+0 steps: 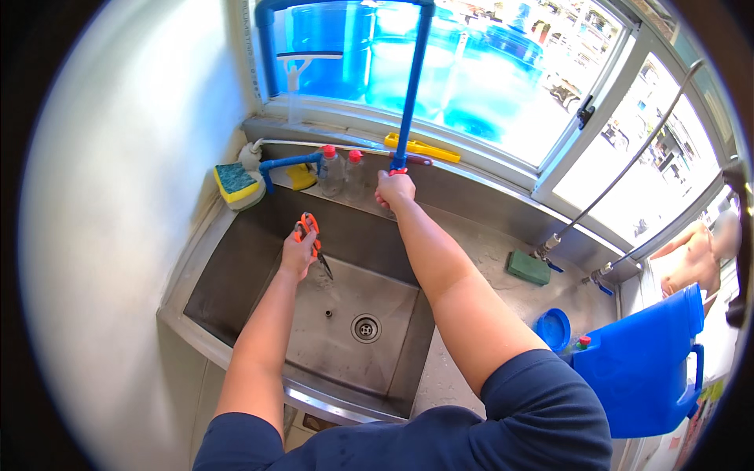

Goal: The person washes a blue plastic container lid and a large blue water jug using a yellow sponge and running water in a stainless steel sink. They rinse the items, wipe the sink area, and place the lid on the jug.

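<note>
Over the left side of a stainless steel sink (353,365), my left hand (297,254) grips scissors (310,226) by their orange and dark handles. Their dark blades (325,266) point down toward the basin. My right hand (394,189) is closed around the red tap handle (399,171) at the lower end of a vertical blue pipe (412,94). Most of the tap body is hidden behind that hand. From the angled blue spout pipe (294,161), a bent end hangs over the sink's back left corner.
Clear bottles with red caps (331,171) stand behind the sink, near a yellow-and-green sponge (234,182). On the right counter are a green scrubbing block (528,267), a blue lid (553,329) and a large blue jug (639,365). Beyond the window, a person (692,259) is at far right.
</note>
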Available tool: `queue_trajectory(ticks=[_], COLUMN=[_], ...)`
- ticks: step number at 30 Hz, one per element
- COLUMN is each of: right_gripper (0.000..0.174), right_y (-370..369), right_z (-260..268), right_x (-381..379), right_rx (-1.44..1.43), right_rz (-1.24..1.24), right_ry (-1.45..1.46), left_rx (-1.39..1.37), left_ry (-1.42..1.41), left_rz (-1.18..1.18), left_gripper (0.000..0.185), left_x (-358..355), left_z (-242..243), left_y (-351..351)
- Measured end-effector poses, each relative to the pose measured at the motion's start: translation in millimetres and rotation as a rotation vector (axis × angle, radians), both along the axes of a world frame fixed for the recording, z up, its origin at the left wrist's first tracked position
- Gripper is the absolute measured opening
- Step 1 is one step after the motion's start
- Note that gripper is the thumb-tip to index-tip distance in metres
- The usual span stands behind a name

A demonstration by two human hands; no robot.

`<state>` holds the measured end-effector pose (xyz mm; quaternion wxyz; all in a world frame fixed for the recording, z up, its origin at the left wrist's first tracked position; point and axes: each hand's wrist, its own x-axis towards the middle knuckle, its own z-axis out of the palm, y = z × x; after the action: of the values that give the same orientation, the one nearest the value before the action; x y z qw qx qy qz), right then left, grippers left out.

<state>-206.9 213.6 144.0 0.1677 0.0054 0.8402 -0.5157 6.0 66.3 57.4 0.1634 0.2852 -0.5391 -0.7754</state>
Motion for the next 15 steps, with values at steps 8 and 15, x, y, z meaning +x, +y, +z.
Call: queue_trajectory(ticks=[8,15], right_gripper=[0.068,0.06], right_y=[9,14], right_z=[32,28], right_x=[22,25], right_rx=[-0.215,-0.294], right_rz=[-0.135,-0.171], right_ry=[-0.152,-0.121], left_rx=[-0.256,-0.778], left_ry=[-0.304,-0.387], left_rz=[-0.013,0.062], left_gripper=[0.014,0.01], left_x=[-34,-47], left_z=[-4,21], left_y=[-5,-14])
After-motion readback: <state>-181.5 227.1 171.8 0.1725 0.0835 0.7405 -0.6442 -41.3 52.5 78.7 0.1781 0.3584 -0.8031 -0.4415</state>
